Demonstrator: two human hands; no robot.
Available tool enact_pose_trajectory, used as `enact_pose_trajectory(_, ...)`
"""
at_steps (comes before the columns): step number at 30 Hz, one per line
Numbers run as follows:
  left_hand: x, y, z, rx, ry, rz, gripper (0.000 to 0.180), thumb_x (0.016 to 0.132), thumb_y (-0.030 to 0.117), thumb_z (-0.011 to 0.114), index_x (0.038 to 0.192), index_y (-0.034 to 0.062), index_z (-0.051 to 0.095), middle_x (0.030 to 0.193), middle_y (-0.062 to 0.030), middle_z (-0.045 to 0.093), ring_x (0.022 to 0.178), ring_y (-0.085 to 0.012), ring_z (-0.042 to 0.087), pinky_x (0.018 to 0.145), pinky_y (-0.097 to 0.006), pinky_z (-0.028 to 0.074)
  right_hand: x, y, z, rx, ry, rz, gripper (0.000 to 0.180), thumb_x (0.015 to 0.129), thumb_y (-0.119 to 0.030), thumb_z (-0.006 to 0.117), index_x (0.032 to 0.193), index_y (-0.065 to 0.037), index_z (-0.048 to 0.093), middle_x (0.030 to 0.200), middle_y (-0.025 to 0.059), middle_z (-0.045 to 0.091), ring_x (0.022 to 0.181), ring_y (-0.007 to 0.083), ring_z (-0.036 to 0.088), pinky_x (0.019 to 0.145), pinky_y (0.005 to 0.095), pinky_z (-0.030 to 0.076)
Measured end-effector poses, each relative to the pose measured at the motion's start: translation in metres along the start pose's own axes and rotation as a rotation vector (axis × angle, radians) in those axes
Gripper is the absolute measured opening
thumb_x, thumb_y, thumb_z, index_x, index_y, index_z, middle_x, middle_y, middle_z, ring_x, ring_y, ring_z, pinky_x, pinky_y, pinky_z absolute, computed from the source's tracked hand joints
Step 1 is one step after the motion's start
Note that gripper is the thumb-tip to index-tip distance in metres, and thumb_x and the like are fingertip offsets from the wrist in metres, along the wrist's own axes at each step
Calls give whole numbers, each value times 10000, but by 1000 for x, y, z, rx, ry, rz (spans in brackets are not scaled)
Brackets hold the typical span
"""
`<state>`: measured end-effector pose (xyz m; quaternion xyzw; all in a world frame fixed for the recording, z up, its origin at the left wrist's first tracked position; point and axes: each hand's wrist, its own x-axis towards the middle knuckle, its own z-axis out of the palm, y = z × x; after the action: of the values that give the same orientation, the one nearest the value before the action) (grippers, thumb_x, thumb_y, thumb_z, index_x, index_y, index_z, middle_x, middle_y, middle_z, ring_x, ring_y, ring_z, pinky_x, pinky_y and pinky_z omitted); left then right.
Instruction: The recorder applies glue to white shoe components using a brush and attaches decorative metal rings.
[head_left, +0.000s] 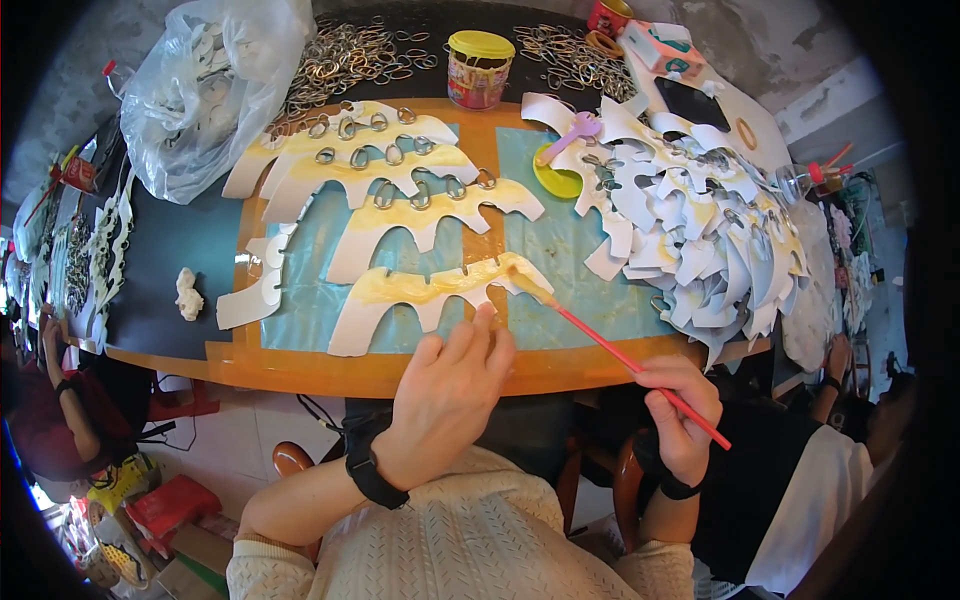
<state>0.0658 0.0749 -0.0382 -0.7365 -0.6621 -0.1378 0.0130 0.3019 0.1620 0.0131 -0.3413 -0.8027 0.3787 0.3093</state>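
Note:
My right hand [683,415] is closed round the red handle of a thin brush [610,348]. Its tip rests on the upper right part of a white curved cutout [375,312] with scalloped edges, whose upper band is coated in yellowish glue. At that cutout's lower edge, my left hand [450,385] lies palm down, fingers partly bent and apart, one fingertip touching the piece. Beyond lie several similar glued cutouts [350,250] with metal rings [385,195] set along their upper edges. A bare white cutout [250,300] lies at the left.
A heap of white cutouts [690,230] fills the right side, near a yellow-green dish [556,180] and a purple spoon [580,128]. Loose metal rings [350,55], a yellow-lidded tub [478,75] and a plastic bag [215,110] stand at the back. Other people's arms [68,395] show at both sides.

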Motion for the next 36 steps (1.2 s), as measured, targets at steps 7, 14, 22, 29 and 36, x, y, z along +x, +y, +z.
enact_pose_trajectory(7, 0, 0, 0, -6, 10, 2, 436, 799, 210, 679, 1174, 31, 548, 1272, -120, 564, 955, -187, 536, 739, -318, 372, -1, -1, -10, -2, 30, 43, 133, 851, -50, 623, 950, 30, 661, 953, 180, 671, 825, 273, 648, 729, 308, 493)
enact_pose_trajectory(14, 0, 0, 0, 6, -4, 2, 445, 798, 214, 681, 1179, 28, 546, 1277, -123, 560, 956, -189, 533, 738, -320, 371, 1, -2, -2, 11, 20, 29, 135, 845, -44, 625, 955, 26, 660, 946, 179, 669, 825, 273, 647, 724, 305, 493)
enact_pose_trajectory(22, 0, 1, 0, 8, -4, 6, 432, 810, 222, 674, 1176, 32, 547, 1275, -123, 559, 957, -189, 531, 739, -323, 369, 11, -6, 12, 34, -88, -71, 130, 842, -38, 632, 957, 11, 667, 949, 170, 677, 825, 273, 665, 738, 307, 514)
enact_pose_trajectory(29, -1, 0, 0, 2, -5, 1, 418, 811, 220, 672, 1168, 40, 549, 1277, -120, 559, 959, -188, 533, 739, -323, 368, 11, -3, 14, 76, -68, -60, 136, 856, -47, 629, 971, 14, 667, 958, 171, 680, 834, 271, 665, 732, 310, 515)
enact_pose_trajectory(36, -1, 0, 0, -1, -13, -1, 411, 815, 224, 666, 1168, 47, 550, 1285, -115, 557, 963, -187, 533, 742, -320, 370, 21, -2, 21, 79, -47, -73, 133, 864, -44, 621, 977, 8, 668, 961, 171, 681, 819, 271, 664, 718, 306, 512)
